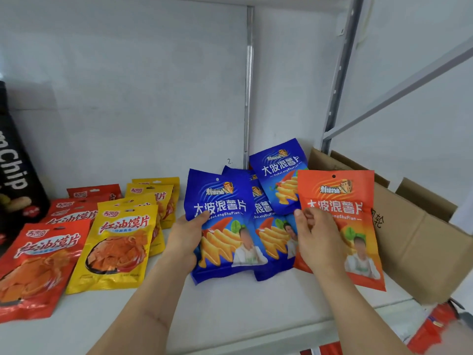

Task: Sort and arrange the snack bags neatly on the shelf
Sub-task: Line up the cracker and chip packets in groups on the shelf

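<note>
Two hands up front, both busy. Left hand (188, 233) at 6 o'clock, thumb on top and fingers under, gripping the left edge of a blue bag (220, 226). Right hand (316, 237) at 4 o'clock, pinching the left edge of an orange bag (340, 226). Both bags lifted a little, tilted up off the white shelf (230, 303).

Probably light, puffy and crinkly, with chips inside. Shiny and a bit slippery, so easy to drop. Easy to crush too. Best held by a flat side edge or the top seam, never squeezed in the middle.

Same words on blue and orange: "大波浪薯片", with "DaBoLangShuPian" in small letters below. Round hang hole at the top.

Just behind, at 12 o'clock, more blue bags (279, 175) in a messy pile, one leaning on the back wall.

Over at 9 o'clock, yellow bags (120, 242) and red bags (38, 262) in two rows, lying flat. "红油馍片" on these.

Way over at 10 o'clock, a tall black bag (18, 175) with "Chip" in white, cut off by the edge.

At 3 o'clock, an open cardboard box (419, 242) with some black writing, too little showing to read.

Far back at 12 o'clock, a tiny "2." written on the wall.
</note>
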A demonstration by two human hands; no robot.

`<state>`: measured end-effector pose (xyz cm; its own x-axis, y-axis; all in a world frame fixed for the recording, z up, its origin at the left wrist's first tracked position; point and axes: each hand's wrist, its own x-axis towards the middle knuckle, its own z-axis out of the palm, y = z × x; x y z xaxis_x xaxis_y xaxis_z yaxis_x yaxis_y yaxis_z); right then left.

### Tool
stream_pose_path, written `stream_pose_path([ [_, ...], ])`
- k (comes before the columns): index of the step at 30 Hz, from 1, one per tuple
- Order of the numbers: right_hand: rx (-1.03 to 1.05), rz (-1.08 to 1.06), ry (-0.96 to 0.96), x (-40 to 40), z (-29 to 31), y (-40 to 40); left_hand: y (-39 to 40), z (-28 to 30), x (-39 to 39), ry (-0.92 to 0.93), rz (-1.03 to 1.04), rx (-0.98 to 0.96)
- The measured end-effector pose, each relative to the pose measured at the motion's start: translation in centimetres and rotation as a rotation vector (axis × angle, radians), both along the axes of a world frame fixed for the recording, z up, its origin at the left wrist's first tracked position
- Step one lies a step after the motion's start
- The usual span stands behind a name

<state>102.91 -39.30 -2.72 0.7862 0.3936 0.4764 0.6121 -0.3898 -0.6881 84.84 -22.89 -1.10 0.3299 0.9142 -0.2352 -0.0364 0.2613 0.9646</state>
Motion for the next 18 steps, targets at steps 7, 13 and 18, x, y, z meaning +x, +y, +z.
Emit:
stream_pose_path([
  [7, -0.18, 0.155, -0.069, -0.2, 2.2, 3.4, 1.8, 0.8, -0.5, 0.028, 0.141, -0.017],
  [13, -0.408, 0.209, -0.08, 0.7, 1.4, 5.9, 1.9, -0.2, -1.8, 0.061, 0.188, -0.03],
  [18, -0.449, 0.193, -0.069, 1.4, 1.4, 6.5, 1.9, -0.3, -2.4, 0.041, 0.244, 0.006],
])
